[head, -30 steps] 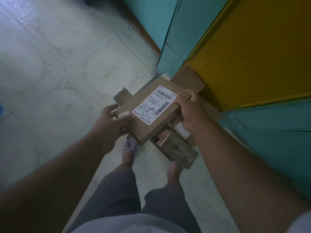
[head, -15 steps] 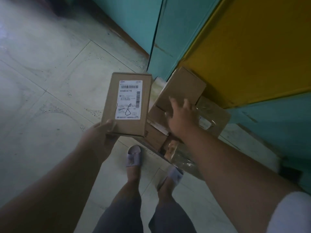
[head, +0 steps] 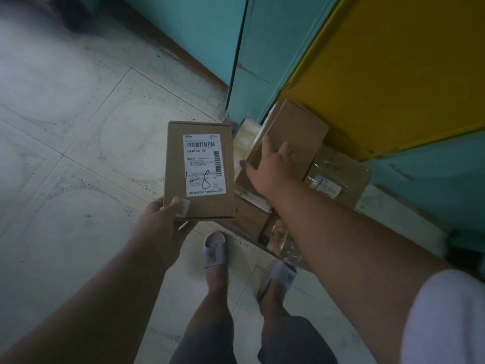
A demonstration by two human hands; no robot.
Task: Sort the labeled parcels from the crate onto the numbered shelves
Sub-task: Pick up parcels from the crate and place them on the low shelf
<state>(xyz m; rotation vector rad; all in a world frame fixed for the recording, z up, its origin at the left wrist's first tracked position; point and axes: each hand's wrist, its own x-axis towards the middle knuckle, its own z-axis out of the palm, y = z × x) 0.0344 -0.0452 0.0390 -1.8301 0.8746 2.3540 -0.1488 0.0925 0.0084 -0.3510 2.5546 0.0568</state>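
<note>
While the light is dim and the heap of parcels (head: 265, 214) at two o'clock blurs into one brown mass, only some of it reads plainly: a plain carton (head: 296, 132) on top, a plastic-wrapped parcel (head: 338, 177) at its three o'clock side, and lower pieces half hidden behind the right forearm. Whatever crate holds them cannot be made out. The yellow panel (head: 393, 69) and teal wall (head: 204, 30) at twelve to two o'clock run off the frame.

The left hand (head: 165, 219) grips the near corner of a labeled box (head: 199, 169), thumb on top, fingers curled underneath and out of sight. The box is held level above the tiled floor (head: 65, 140), just at nine o'clock of the heap, its white label (head: 204, 165) facing up with a barcode and a handwritten mark like "1-8"; the small print is too fine to read.

The right hand (head: 273, 169) reaches to one o'clock, palm down, fingers straight and spread on the plain carton, clasping nothing. Two feet in pale slippers (head: 215, 249) stand at six o'clock.
</note>
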